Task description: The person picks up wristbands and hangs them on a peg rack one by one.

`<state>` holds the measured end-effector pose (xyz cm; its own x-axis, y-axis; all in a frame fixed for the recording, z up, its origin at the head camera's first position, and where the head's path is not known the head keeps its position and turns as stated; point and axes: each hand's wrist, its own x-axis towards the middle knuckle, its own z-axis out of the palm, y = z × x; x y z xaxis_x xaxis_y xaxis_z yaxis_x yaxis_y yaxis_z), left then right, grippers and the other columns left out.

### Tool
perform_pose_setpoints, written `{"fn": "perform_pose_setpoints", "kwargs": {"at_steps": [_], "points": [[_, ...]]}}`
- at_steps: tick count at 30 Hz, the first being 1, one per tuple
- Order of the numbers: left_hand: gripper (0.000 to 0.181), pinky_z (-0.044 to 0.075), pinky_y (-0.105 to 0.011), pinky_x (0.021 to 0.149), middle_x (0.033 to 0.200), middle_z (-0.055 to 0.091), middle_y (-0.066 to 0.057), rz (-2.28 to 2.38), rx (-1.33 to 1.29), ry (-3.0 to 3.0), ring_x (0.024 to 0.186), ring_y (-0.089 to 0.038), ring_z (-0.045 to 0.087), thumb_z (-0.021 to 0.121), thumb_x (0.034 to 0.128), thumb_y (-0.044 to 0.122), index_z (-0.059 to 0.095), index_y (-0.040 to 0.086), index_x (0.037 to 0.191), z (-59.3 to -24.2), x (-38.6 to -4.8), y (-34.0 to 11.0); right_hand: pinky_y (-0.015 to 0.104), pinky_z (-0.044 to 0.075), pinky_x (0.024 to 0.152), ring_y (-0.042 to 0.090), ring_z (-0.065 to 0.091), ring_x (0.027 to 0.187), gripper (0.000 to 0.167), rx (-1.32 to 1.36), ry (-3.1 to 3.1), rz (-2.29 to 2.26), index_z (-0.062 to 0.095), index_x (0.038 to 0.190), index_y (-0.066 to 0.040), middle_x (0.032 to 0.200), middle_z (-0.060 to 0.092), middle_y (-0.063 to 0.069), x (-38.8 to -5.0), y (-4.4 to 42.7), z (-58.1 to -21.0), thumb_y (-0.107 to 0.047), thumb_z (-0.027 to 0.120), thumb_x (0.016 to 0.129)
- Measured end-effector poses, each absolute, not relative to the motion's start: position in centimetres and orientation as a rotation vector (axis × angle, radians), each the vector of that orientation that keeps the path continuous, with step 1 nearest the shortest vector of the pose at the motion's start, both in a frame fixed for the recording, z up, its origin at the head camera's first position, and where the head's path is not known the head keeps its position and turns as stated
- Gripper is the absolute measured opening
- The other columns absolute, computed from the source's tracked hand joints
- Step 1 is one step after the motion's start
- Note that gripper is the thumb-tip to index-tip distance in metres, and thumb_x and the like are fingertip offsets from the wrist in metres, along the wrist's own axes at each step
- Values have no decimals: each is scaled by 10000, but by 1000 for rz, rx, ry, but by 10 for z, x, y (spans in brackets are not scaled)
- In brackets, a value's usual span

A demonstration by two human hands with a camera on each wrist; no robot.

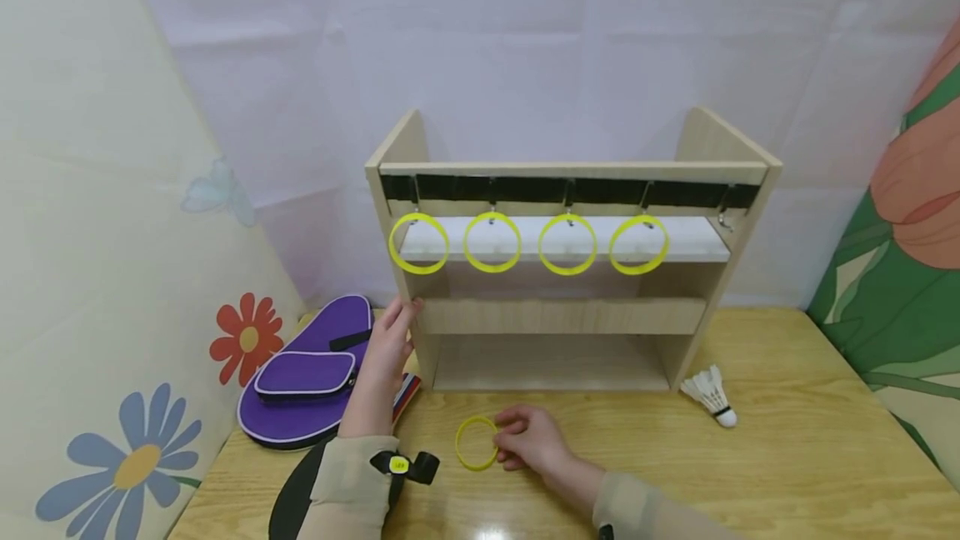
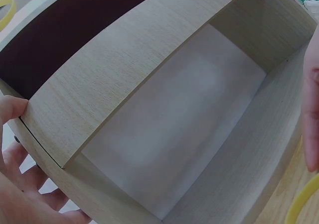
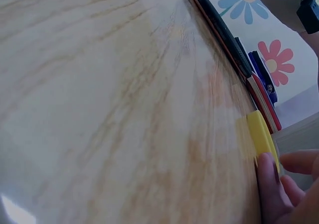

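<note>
My left hand (image 1: 390,340) grips the left side panel of a small wooden shelf (image 1: 562,317). In the left wrist view the thumb lies on the front and the fingers wrap the outer side. In front of the shelf, my right hand (image 1: 531,440) pinches the right edge of a yellow ring (image 1: 459,444) at the tabletop. The right wrist view shows this ring (image 3: 260,132) edge-on, low over the wood, by the thumb and fingertips. Several like yellow rings (image 1: 418,270) hang from hooks along the black strip (image 1: 457,187); the rightmost hook (image 1: 723,219) carries no ring.
A purple paddle case (image 1: 300,415) lies left of the shelf. Nearer stands a dark round-edged paddle (image 1: 288,494), partly behind the left forearm. A shuttlecock (image 1: 711,397) lies right of the shelf on the wooden table (image 1: 795,457). Cloth-covered walls close in behind and on both sides.
</note>
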<state>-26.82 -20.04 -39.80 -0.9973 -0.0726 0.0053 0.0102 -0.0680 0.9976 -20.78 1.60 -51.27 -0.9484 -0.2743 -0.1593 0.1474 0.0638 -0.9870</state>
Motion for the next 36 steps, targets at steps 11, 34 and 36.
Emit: {"fn": "perform_pose_setpoints", "kwargs": {"at_steps": [11, 34, 36], "points": [[542, 149, -604, 1209, 1586, 310, -127, -2261, 63, -2095, 1486, -297, 215, 457, 1032, 257, 329, 142, 1546, -397, -268, -201, 221, 531, 459, 95, 597, 529, 371, -98, 2133, -1889, 637, 1088, 71, 790, 583, 68, -209, 11, -507, 144, 549, 735], [543, 153, -611, 1206, 1599, 301, -119, -2251, 69, -2106, 1492, -297, 205, 463, 1035, 279, 327, 178, 1552, -397, -268, -200, 224, 575, 560, 91, 609, 557, 375, -89, 1928, -1930, 562, 1147, 205, 797, 603, 81, -212, 25, -507, 153, 477, 786], [542, 154, -612, 1205, 1601, 296, -125, -2251, 68, -2108, 1491, -299, 206, 461, 1036, 281, 328, 179, 1551, -397, -267, -200, 220, 575, 565, 91, 612, 561, 385, -80, 1909, -1942, 561, 1147, 212, 791, 599, 79, -213, 27, -507, 148, 479, 776]]}}
